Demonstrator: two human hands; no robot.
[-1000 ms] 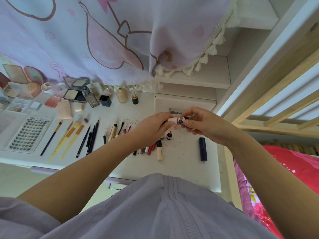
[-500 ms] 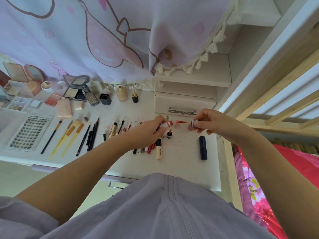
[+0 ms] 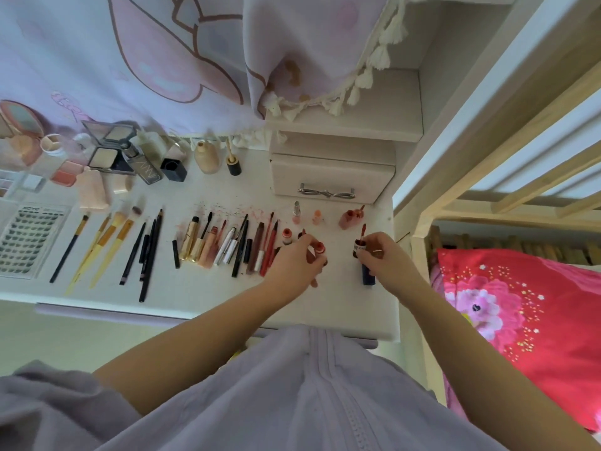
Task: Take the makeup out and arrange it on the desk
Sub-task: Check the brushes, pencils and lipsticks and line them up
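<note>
Head view: the right hand pinches a red-tipped lip-gloss wand, tip pointing away; the left hand grips its small red tube, upright.

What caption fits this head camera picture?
Left hand holds an open lip gloss tube and right hand its wand cap above the desk.

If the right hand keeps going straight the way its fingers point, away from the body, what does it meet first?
Probably the pink bottle standing just beyond the right hand, which holds a red-tipped wand. Past that sits the drawer box. Depth is hard to judge here.
</note>
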